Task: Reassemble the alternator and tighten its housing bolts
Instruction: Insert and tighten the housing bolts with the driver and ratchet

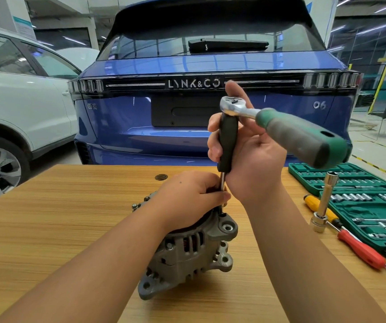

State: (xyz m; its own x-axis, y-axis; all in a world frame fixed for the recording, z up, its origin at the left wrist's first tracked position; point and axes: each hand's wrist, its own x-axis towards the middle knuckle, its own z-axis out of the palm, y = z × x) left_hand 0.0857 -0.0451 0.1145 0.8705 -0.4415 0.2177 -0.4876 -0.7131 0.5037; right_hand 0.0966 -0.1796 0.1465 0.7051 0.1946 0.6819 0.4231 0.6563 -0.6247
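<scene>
- Alternator (187,255) sits on the wooden counter (59,217), grey cast housing, mounting ears toward me and to its right side.
- My left hand (187,197) rests on top of the alternator; its grip is clamped, fingertips pinched round the thin steel shaft (222,183) just above the housing.
- The shaft runs straight up from the alternator's upper right edge into a black driver handle (228,143). Cannot see the tip; my left fingers cover it.
- My right hand (252,157) is above the alternator, grip curled round that black handle, thumb up beside the ratchet head.
- Ratchet (280,127) is seated on top of the black handle. Chrome head over the handle, green and grey handle sticking out to the alternator's right, tilted toward me.
- Right of the alternator on the counter: a long chrome socket extension (324,201) standing upright, a yellow-handled screwdriver (320,206) behind it, a red-handled screwdriver (361,250) nearer me.
- Further right: open green socket case (359,183) with rows of sockets, partly off the counter's edge view.
- Small dark round cap (161,177) in the counter behind the alternator.
- Beyond the counter, behind the alternator: rear of a blue car (187,66), badge reads LYNK&CO, "06" on the tailgate.
- Left of that: white car (19,96), side and wheel showing.
</scene>
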